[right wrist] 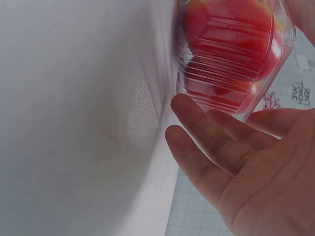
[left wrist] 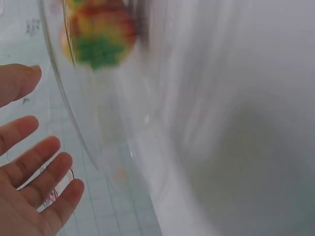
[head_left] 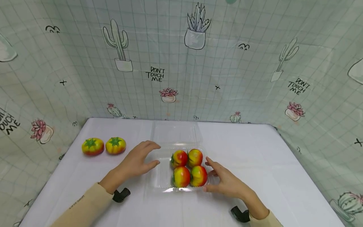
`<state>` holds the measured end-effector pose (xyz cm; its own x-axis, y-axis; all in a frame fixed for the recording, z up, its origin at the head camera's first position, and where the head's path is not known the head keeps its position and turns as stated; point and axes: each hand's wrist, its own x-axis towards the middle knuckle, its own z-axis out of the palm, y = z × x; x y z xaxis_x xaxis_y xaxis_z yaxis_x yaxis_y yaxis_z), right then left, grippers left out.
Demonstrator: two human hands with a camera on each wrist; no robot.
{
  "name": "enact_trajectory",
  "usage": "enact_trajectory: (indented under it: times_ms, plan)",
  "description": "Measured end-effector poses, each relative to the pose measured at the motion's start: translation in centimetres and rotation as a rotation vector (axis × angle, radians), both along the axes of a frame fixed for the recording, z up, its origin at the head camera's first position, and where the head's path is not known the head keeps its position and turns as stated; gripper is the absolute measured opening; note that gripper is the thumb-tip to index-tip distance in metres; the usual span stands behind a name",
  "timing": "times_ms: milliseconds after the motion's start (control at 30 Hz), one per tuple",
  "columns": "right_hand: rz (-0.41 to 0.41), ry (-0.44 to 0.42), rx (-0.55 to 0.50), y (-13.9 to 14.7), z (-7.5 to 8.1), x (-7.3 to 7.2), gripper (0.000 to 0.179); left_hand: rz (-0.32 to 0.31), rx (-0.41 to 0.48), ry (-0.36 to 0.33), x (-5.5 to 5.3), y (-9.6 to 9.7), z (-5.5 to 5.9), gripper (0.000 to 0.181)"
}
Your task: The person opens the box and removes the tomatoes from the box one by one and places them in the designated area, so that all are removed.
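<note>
Four tomatoes weigh a thin, flexible clamshell tray; both side walls are best held, with open left hand and right hand alongside.

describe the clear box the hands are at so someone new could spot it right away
On the white table, look at the middle, between the left hand and the right hand. There sits a clear plastic box with its lid folded back. Unlike the two loose tomatoes at the left, it holds four tomatoes.
</note>
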<state>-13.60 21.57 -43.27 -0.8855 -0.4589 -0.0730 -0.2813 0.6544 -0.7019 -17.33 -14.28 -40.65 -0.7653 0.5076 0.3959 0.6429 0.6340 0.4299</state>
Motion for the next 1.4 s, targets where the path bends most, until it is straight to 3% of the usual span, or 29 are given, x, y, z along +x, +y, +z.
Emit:
enact_trajectory:
  times_ms: [267,433,667,933,1400]
  plan:
    - [-0.006,-0.021,-0.016,0.0,0.2,-0.2,0.104,-0.094,0.069,-0.013,1.9,2.6,-0.4,0.044]
    - [-0.010,-0.024,-0.019,0.0,0.1,-0.1,0.102,-0.132,0.092,-0.075,2.9,3.6,-0.7,0.046]
    - [-0.010,-0.017,-0.018,0.1,0.0,-0.1,0.103,-0.168,0.132,-0.160,3.5,4.5,-1.3,0.049]
    - [-0.009,-0.028,-0.025,0.0,0.0,0.0,0.102,-0.162,0.124,-0.200,4.0,5.4,-1.7,0.050]
    - [-0.006,-0.033,-0.027,0.0,0.2,0.0,0.102,-0.119,0.038,-0.284,4.3,6.5,-1.7,0.050]
